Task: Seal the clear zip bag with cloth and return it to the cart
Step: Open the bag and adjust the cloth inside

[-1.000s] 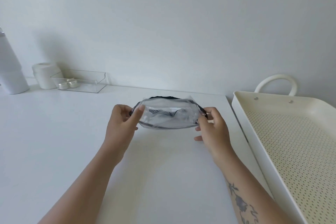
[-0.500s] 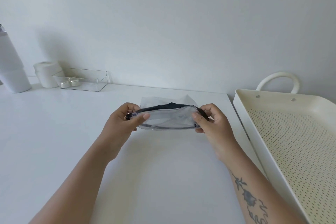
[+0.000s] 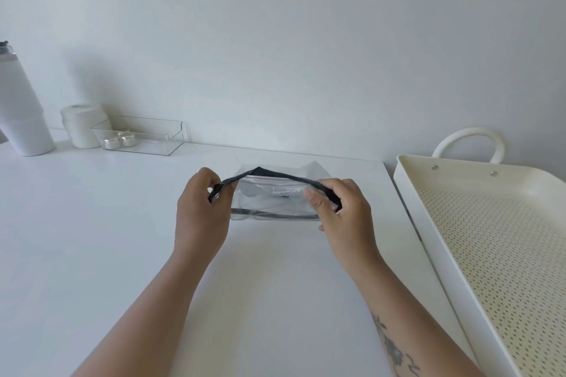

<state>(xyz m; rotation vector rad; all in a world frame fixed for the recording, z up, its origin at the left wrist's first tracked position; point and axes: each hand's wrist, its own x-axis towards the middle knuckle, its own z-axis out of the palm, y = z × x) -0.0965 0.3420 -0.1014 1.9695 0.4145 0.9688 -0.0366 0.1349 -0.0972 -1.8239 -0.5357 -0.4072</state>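
Note:
A clear zip bag (image 3: 272,202) with a black zipper band and a pale striped cloth inside is held just above the white table (image 3: 92,239), near its far right part. My left hand (image 3: 200,211) pinches the left end of the zipper band. My right hand (image 3: 343,211) grips the bag's right end, thumb and fingers around the band. The black band arches upward between the two hands with its two sides pressed together. The cream cart tray (image 3: 407,190) with a perforated floor stands to the right of the table.
At the table's back left stand a white bottle (image 3: 21,119), a white jar (image 3: 81,125) and a clear plastic bin (image 3: 144,136) holding two small tins. The cart has a looped handle (image 3: 468,139) at its far end. A plain wall lies behind.
The bag's mouth, gaping wide a second ago, has been pulled flat and shut between my hands. The zipper band now arches upward, and both hands have shifted slightly outward along it.

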